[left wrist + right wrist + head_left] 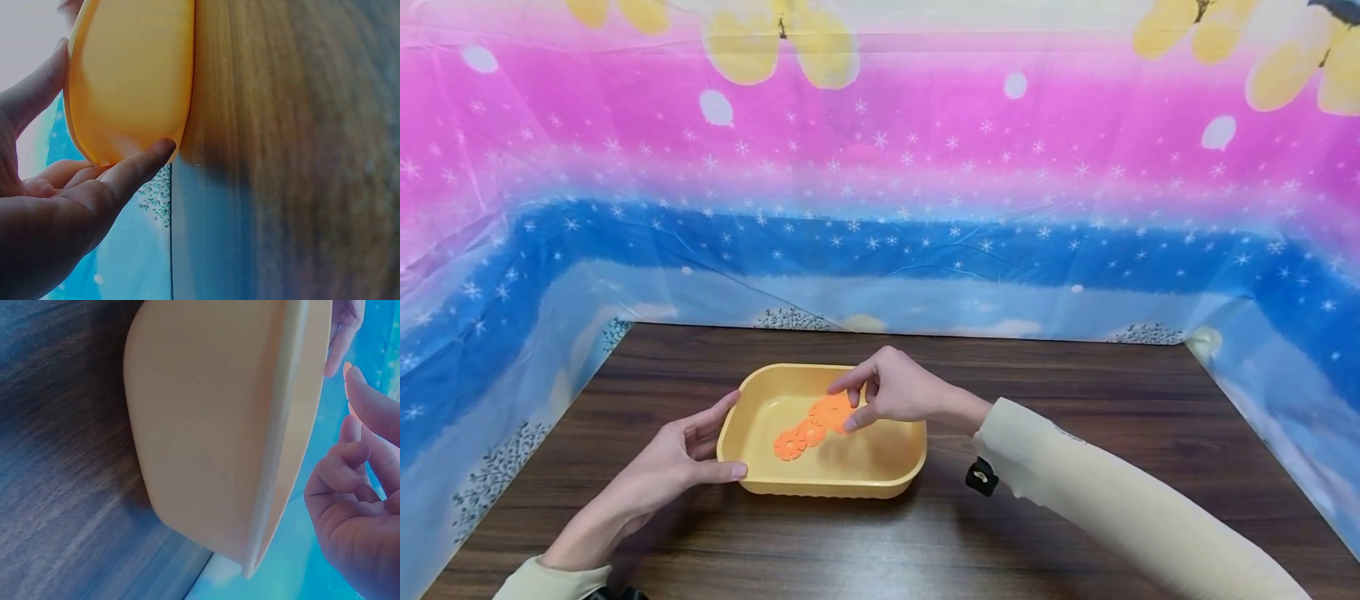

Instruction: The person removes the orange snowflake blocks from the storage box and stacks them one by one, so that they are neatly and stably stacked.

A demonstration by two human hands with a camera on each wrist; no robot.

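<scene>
A yellow plastic basin stands on the table. My left hand holds its left end, thumb at the near corner and fingers along the far side. In the left wrist view that hand rests against the basin's wall. Over the basin, my right hand pinches a joined row of orange flower-shaped plastic discs between thumb and fingers. The held disc is partly hidden by the fingertips. From the right wrist, the hand shows above the basin's rim, with an orange edge at the thumb tip.
The dark wood-grain table extends around the basin. Behind and at both sides hangs a pink and blue cloth with snowflakes and yellow butterflies. A black strap piece sits at the right sleeve.
</scene>
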